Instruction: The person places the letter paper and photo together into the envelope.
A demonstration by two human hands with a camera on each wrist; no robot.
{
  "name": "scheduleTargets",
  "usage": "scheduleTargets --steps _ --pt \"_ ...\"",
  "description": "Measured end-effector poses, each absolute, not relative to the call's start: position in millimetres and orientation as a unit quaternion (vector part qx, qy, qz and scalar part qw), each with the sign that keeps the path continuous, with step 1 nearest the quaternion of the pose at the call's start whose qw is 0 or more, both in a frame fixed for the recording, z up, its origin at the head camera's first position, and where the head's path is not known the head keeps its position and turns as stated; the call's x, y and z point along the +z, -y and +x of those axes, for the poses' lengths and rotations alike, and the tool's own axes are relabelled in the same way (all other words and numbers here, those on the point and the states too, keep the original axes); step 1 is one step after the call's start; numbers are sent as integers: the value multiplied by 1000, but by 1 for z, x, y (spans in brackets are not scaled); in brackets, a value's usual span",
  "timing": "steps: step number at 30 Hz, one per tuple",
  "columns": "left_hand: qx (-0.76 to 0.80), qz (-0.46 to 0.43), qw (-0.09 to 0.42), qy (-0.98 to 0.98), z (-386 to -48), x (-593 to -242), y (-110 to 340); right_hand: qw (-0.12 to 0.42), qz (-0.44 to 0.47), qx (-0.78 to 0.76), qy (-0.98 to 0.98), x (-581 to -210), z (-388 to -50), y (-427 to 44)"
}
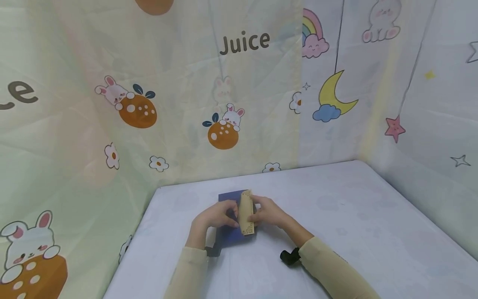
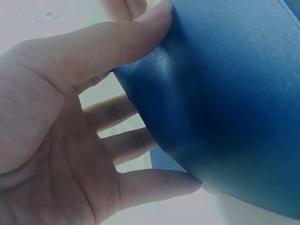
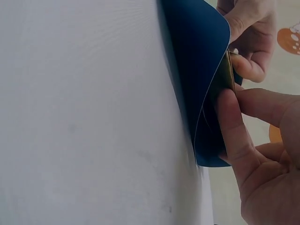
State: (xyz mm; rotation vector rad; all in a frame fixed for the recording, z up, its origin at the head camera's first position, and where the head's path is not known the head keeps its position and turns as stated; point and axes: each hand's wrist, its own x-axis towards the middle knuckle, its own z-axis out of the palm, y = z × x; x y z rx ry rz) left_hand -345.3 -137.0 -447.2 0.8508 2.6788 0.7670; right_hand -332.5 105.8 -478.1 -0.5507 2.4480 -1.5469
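A dark blue sheet (image 1: 233,236), stiff like card or paper, is bent into a curve above the white table. Against it lies a narrow cream piece (image 1: 245,214) with a brown ornamental pattern at its ends. My left hand (image 1: 218,214) pinches the blue sheet's edge; in the left wrist view its thumb (image 2: 140,35) lies over the sheet and the other fingers are spread behind. From the right, my right hand (image 1: 269,211) pinches the cream piece between thumb and fingers. In the right wrist view, a gold-brown edge (image 3: 227,70) shows inside the curved sheet.
The white table (image 1: 336,216) runs back to a printed cloth wall (image 1: 186,166). A black device (image 1: 289,257) sits by the right sleeve. A greyish thing (image 1: 212,249) shows beside the left wrist.
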Motion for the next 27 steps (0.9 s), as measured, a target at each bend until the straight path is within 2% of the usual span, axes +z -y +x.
scheduleTargets --steps 19,27 --pt "262 287 113 -914 -346 -447 137 89 -174 -521 -831 -480 -335 -103" --pt "265 287 112 -914 -345 -447 136 120 -188 -542 -810 -482 -334 -101"
